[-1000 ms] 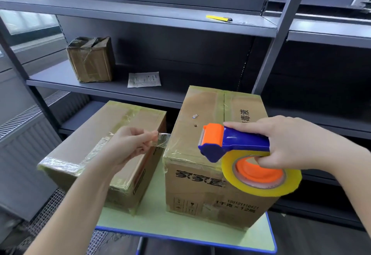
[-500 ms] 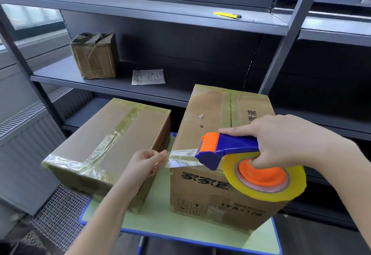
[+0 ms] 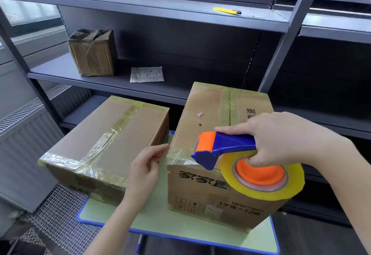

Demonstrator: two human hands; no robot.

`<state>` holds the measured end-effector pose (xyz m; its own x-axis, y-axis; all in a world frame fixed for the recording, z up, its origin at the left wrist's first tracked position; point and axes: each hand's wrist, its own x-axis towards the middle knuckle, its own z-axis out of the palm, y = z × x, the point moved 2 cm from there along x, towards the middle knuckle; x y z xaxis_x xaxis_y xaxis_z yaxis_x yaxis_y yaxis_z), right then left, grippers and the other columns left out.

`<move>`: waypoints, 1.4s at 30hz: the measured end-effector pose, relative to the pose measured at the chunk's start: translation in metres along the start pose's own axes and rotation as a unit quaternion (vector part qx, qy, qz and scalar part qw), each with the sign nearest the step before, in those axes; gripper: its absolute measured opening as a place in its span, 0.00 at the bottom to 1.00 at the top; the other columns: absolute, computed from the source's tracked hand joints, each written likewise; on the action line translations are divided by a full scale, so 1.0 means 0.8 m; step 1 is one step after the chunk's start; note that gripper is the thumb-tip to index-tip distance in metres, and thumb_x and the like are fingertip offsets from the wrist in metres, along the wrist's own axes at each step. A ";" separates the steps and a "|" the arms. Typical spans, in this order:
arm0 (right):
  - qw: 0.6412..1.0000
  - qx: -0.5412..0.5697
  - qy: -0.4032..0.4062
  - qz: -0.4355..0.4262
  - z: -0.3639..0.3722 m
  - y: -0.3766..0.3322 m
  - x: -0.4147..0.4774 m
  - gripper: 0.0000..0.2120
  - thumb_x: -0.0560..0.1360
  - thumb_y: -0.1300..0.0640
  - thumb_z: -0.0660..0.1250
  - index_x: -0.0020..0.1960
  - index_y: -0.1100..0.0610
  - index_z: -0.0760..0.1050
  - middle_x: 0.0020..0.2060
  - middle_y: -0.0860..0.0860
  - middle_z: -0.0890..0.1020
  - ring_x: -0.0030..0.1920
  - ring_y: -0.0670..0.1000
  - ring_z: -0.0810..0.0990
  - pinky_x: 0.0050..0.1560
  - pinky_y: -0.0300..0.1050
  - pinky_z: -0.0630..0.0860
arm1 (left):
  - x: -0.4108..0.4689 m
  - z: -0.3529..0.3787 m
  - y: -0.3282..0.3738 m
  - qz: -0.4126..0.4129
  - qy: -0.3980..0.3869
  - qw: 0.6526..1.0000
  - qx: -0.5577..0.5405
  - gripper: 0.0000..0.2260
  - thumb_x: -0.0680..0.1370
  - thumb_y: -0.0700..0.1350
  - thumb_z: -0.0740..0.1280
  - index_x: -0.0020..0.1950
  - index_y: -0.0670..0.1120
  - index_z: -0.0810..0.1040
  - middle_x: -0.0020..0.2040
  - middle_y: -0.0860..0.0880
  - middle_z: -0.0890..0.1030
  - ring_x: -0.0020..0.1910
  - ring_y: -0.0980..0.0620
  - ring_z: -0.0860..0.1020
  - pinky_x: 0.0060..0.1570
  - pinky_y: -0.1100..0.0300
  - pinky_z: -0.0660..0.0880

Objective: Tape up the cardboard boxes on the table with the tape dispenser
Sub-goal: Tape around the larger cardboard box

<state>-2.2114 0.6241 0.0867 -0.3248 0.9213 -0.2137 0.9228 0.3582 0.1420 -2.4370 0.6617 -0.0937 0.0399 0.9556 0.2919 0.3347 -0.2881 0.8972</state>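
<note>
Your right hand has its grip closed around the blue-and-orange tape dispenser, index finger laid along the top of the handle, at the front top edge of the tall cardboard box on the green desk. The dispenser's orange head sits at that edge, and a strip of clear tape runs from it leftward to the box's front left corner. The yellowish tape roll hangs before the box's printed front face. Your left hand, its grip open, fingers relaxed and holding nothing, is just beside that same corner; whether a fingertip touches the tape cannot be told. Left of the tall box a lower cardboard box lies on the desk, its top crossed with tape, jutting past the desk's left edge. Behind the tall box, on the grey shelving: a small taped box to the rear left, a paper slip nearer, a yellow cutter one shelf higher.
</note>
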 end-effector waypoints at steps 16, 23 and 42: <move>1.000 0.004 -0.010 -0.014 -0.015 -0.007 0.043 0.33 0.72 0.49 0.65 0.70 0.28 0.55 0.32 0.41 0.70 0.33 0.44 0.69 0.30 0.36 0.64 | 0.029 0.020 0.002 0.200 -0.001 0.964 0.173 0.19 0.76 0.52 0.60 0.59 0.43 0.80 0.59 0.50 0.79 0.63 0.55 0.74 0.62 0.63 0.71; 0.999 0.009 -0.024 -0.022 -0.011 -0.003 0.030 0.34 0.73 0.49 0.64 0.70 0.27 0.51 0.31 0.42 0.70 0.34 0.44 0.70 0.30 0.36 0.62 | 0.032 0.021 -0.001 0.208 0.000 0.955 0.210 0.15 0.73 0.45 0.70 0.59 0.42 0.80 0.59 0.50 0.80 0.61 0.55 0.75 0.62 0.64 0.70; 0.995 0.038 -0.091 0.029 0.020 0.098 -0.054 0.37 0.70 0.46 0.65 0.59 0.16 0.44 0.42 0.45 0.78 0.39 0.44 0.77 0.36 0.36 0.73 | 0.032 0.022 0.002 0.185 -0.001 0.957 0.223 0.18 0.73 0.44 0.71 0.62 0.46 0.73 0.61 0.51 0.76 0.62 0.51 0.76 0.66 0.58 0.67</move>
<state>-2.1215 0.6102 0.0920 -0.2345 0.8948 -0.3798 0.9541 0.2867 0.0864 -2.4189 0.6864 -0.0906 0.2353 0.7934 0.5614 0.6664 -0.5522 0.5010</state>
